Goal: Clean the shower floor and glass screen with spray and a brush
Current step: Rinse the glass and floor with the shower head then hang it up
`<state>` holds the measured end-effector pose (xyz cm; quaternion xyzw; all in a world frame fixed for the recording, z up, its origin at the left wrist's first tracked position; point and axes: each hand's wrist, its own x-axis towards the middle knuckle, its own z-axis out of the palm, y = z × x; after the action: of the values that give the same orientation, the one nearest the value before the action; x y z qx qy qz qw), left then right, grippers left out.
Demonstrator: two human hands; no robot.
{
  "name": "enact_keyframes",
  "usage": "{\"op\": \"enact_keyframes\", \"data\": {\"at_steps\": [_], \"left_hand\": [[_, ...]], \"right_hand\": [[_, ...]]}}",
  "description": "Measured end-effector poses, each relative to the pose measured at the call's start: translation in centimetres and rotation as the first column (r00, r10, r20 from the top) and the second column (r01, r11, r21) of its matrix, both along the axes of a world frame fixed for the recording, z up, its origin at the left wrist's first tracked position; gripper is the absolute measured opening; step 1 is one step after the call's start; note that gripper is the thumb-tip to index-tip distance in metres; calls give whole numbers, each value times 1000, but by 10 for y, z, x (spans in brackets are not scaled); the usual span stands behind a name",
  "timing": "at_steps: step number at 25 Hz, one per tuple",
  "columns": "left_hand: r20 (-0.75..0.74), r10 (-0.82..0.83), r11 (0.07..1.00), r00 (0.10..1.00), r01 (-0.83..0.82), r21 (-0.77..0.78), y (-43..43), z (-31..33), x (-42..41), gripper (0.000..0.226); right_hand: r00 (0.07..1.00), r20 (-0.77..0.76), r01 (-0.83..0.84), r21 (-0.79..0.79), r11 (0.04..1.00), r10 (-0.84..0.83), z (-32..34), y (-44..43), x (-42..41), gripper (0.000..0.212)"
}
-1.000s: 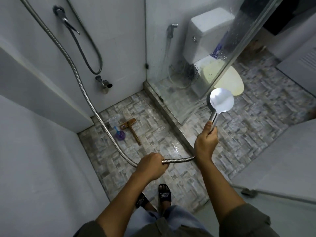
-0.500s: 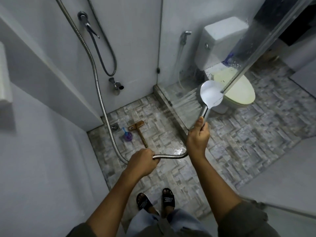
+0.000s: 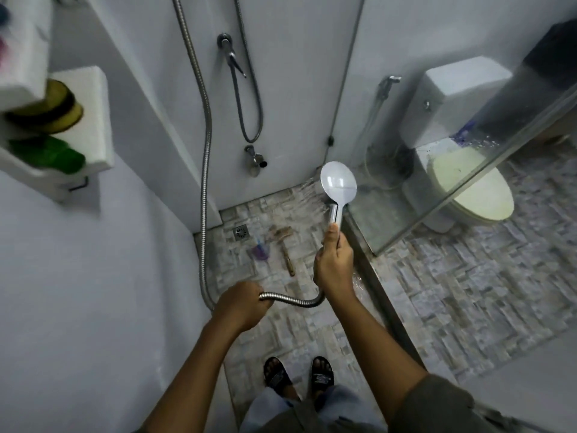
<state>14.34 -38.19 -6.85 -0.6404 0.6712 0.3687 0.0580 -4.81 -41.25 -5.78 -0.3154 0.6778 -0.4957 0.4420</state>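
a person rinses the shower floor, right hand wrapped round the shower head handle, left hand clutching its hose; the brush lying beyond the fingers looks due next.

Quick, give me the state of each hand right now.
Left hand: fingers curled round the hose.
Right hand: gripping the shower head by its handle.

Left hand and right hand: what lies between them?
Head view: a curved stretch of the metal shower hose runs from the left hand, which grips it, up to the right hand, which holds the shower head.
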Motion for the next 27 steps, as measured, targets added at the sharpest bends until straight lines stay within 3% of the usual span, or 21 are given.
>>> {"op": "enact_keyframes", "data": {"at_steps": [9,13,21,27], "left_hand": [[-22,264,956,964,-265,-127,12,31,73,43],[-20,308,938,951,-307,-162,11,39,88,39],[-63,294,931,954,-301,-208,2,46,81,38],[-62,178,966,982,-187,-180,-14,41,38,35]], "right_hand": [[996,90,0,-189,982,17,41,-28,84,38],[985,166,4,-236,972,36,48,-34,105,34],[983,175,99,-294,951,-48,58,-44,100,29],[995,56,97,-311,945,-84,42,-43,51,48]]}}
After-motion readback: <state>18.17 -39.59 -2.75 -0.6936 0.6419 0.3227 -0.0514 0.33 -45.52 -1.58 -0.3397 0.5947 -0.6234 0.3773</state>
